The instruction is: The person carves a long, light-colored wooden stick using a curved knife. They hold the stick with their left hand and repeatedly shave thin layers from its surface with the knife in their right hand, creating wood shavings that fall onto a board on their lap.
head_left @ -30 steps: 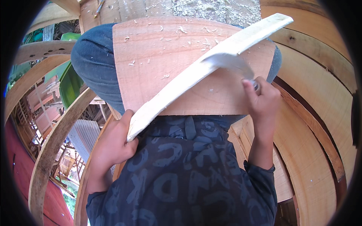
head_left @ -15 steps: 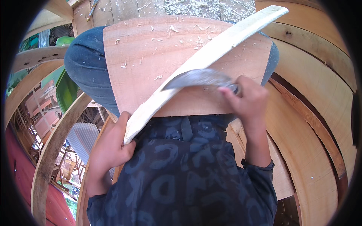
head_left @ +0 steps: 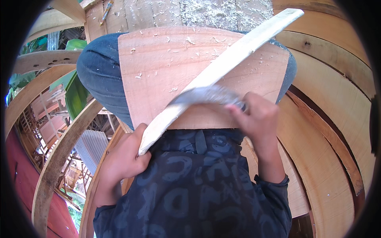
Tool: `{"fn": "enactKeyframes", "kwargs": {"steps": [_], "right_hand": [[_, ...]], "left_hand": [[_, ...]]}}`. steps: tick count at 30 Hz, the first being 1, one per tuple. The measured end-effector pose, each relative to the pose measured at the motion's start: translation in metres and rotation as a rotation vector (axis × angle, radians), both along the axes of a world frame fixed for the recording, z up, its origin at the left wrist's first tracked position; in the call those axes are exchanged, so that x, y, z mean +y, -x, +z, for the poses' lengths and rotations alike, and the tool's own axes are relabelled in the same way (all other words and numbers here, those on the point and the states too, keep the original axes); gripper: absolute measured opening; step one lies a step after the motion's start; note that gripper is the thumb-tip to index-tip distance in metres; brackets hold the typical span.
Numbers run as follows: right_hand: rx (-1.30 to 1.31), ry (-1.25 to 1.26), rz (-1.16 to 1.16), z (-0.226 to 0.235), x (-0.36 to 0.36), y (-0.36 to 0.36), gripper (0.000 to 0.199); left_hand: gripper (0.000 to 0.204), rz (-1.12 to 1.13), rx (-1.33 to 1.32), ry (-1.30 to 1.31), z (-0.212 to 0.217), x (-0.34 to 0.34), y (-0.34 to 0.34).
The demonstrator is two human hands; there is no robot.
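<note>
A long pale wooden strip (head_left: 238, 51) lies diagonally across a flat reddish board (head_left: 162, 75) that rests on my knees. My left hand (head_left: 125, 156) grips the strip's near lower end against my body. My right hand (head_left: 256, 117) holds the handle of a broad curved metal blade (head_left: 206, 95), blurred with motion, whose edge lies on the strip near its lower half. Wood chips dot the board.
Curved wooden planks (head_left: 337, 119) rise on the right and bent wooden ribs (head_left: 59, 154) on the left. A plank floor covered in shavings (head_left: 214, 10) lies ahead beyond my knees. Green leaves (head_left: 75, 95) and lower structures show far below on the left.
The blade and my right hand have slid down the strip toward my body, from near its upper half to its lower half. My left hand has kept its hold on the strip's end.
</note>
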State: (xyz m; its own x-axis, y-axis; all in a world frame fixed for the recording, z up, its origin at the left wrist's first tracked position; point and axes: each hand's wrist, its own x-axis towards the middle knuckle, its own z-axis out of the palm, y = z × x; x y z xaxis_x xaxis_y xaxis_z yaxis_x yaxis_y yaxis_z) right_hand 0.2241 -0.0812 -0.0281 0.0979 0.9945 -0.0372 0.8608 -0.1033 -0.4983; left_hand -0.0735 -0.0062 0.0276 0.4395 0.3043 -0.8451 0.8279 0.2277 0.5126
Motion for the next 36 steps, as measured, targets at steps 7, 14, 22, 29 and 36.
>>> {"fn": "enactKeyframes", "kwargs": {"steps": [7,14,22,29,36], "right_hand": [[-0.099,0.018,-0.071,-0.004,0.017,-0.019,0.06],[-0.139,0.115,-0.369,-0.012,0.033,-0.061,0.059],[-0.098,0.029,-0.225,-0.018,0.026,-0.05,0.064],[-0.039,0.018,-0.016,0.005,0.016,-0.016,0.064],[-0.109,0.071,0.033,0.008,0.012,-0.017,0.063]], "left_hand": [[0.033,-0.027,-0.003,-0.03,-0.001,0.001,-0.006],[0.037,-0.027,0.016,-0.022,0.001,-0.004,-0.002],[0.037,0.005,0.02,-0.003,0.001,-0.005,0.0],[0.037,-0.015,-0.042,0.025,-0.004,0.003,-0.002],[0.033,0.027,-0.081,0.043,-0.006,-0.002,0.002]]}}
